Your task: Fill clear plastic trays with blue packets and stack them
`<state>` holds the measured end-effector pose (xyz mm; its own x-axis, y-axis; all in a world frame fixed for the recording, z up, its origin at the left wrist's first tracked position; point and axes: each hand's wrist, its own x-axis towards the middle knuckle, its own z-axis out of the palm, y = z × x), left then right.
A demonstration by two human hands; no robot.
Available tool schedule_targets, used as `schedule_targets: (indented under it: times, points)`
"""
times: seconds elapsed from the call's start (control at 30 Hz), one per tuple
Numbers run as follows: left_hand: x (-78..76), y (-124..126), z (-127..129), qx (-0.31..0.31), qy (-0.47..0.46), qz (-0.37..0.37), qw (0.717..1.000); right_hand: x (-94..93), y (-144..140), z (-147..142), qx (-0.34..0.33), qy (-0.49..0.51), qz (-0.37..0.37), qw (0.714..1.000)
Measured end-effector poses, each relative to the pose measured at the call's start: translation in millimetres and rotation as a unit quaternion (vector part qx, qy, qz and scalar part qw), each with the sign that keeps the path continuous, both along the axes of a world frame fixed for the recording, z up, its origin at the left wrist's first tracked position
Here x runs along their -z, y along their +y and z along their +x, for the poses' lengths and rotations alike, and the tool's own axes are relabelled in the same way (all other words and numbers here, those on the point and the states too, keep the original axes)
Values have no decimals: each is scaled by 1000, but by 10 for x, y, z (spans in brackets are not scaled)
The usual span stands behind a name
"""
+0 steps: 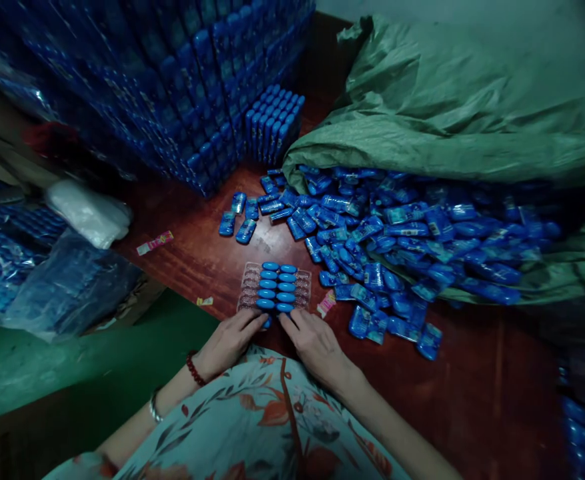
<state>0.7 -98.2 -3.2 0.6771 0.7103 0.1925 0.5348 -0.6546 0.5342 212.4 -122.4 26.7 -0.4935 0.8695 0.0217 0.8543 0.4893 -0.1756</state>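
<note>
A clear plastic tray (249, 283) lies on the table in front of me, holding two columns of glossy blue oval containers (267, 285). At the tray's near edge, my left hand (232, 341) is closed, with its fingertips on a blue container (267, 322) that they partly cover. My right hand (315, 339) is closed at the near end of the right column, its bent fingers touching the tray area. Whatever sits under those right fingertips is hidden.
Loose blue packs (367, 230) spill from a green woven sack (447, 140) on the right. Several lie apart at the left (237, 217). Tall stacks of blue packs (212, 100) stand behind. Pink wrappers (155, 243) lie on the reddish table (472, 380); wrapped bundles (72, 280) sit left.
</note>
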Motion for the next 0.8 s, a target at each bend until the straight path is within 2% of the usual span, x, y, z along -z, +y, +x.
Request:
schedule_targets:
  times: [0.13, 0.27, 0.33, 0.43, 0.5, 0.57, 0.63, 0.7, 0.77, 0.8]
  points:
    - [7, 1, 15, 13, 25, 16, 999, -58, 42, -101, -30, -48, -36, 998]
    - [3, 77, 25, 44, 50, 13, 998, -32, 67, -211, -49, -64, -58, 995]
    - [-14, 128, 40, 48, 51, 17, 997, 0, 63, -234, -33, -60, -43, 997]
    - [-33, 167, 45, 27, 54, 60, 996, 66, 17, -206, -5, -29, 7, 1000]
    - [-32, 176, 19, 26, 47, 88, 995, 114, -22, -137, 8, 17, 40, 999]
    - [-19, 222, -21, 24, 16, 87, 996, 159, -31, -20, 29, 81, 70, 994]
    - [3, 361, -57, -27, -33, 56, 998, 199, 25, 138, 83, 143, 102, 981]
    - [41, 623, -63, -139, -68, 25, 988, 230, 153, 314, 169, 163, 113, 966]
    - [96, 970, -21, -249, -52, 19, 967, 252, 330, 462, 249, 123, 98, 956]
    - [127, 1149, 20, -282, -16, 20, 959, 261, 425, 511, 277, 87, 85, 953]
